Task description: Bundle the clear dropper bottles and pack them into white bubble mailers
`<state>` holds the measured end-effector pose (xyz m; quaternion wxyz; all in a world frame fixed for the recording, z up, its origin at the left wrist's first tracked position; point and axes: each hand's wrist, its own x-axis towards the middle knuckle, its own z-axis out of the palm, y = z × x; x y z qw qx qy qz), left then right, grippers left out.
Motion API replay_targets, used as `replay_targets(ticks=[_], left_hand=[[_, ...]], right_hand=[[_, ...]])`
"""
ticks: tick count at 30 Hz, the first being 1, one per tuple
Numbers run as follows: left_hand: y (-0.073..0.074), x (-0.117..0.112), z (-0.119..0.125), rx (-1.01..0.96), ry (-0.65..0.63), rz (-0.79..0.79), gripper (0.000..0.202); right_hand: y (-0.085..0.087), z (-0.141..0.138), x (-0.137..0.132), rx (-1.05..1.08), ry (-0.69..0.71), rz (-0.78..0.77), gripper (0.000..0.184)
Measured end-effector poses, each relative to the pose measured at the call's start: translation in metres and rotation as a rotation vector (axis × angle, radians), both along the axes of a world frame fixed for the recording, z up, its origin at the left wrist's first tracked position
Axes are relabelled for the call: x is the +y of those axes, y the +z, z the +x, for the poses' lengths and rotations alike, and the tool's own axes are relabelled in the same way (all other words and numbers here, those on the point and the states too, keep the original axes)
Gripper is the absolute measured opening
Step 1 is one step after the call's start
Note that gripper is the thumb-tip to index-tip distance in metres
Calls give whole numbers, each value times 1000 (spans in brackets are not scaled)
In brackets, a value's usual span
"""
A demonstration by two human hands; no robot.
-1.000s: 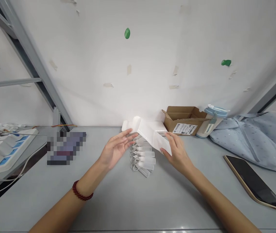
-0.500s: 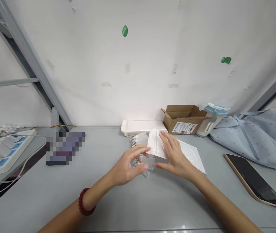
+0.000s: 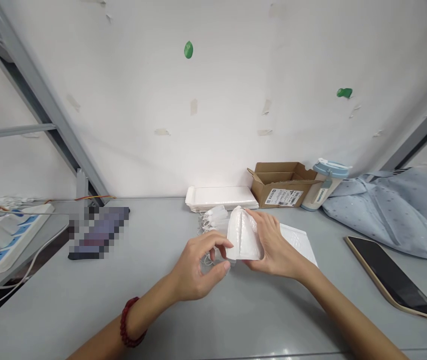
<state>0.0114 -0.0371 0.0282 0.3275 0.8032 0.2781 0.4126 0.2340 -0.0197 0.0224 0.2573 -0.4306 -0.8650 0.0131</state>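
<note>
A white padded envelope (image 3: pixel 244 235) is bent into a curve in the grip of my right hand (image 3: pixel 271 245), with its lower edge towards me. To its left is my left hand (image 3: pixel 200 265), thumb and fingers apart. Its index fingertip reaches the envelope's left edge; whether it presses on it I cannot tell. Behind the hands lie several small clear-white packets with thin white cords (image 3: pixel 213 217), partly hidden by the envelope. Another flat white padded envelope (image 3: pixel 301 240) lies on the table beyond my right wrist.
Against the wall are a stack of white padded envelopes (image 3: pixel 223 196), an open cardboard box (image 3: pixel 284 187) and a blue-lidded cup (image 3: pixel 324 185). A light blue cloth bag (image 3: pixel 382 215) and a phone (image 3: pixel 393 277) lie right. A power strip (image 3: pixel 18 237) and a blurred dark item (image 3: pixel 100 232) are left.
My right hand has closed around the white padded envelope and bowed it into a curve. My left hand has come slightly down, its fingers still apart.
</note>
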Motion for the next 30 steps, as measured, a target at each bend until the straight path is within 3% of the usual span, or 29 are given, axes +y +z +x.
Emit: replay_targets(ticks=[10,14,18,24,30], left_hand=[[-6,-1,4,167,114,-8,31],[-5,3,4,101,144,-36,27],[-2,14,-2,48,260,-73,25],[-6,39,-20,176,518,-104,22],[-29,58,-29,310,521,-47,19]], right_hand=[[-9,-12,-7,49,167,272,77],[-10,-10,-4,112,150,401,65],[-12,-3,2,204,119,526,54],[-8,6,7,247,40,552,51],[-8,12,10,234,32,520,53]])
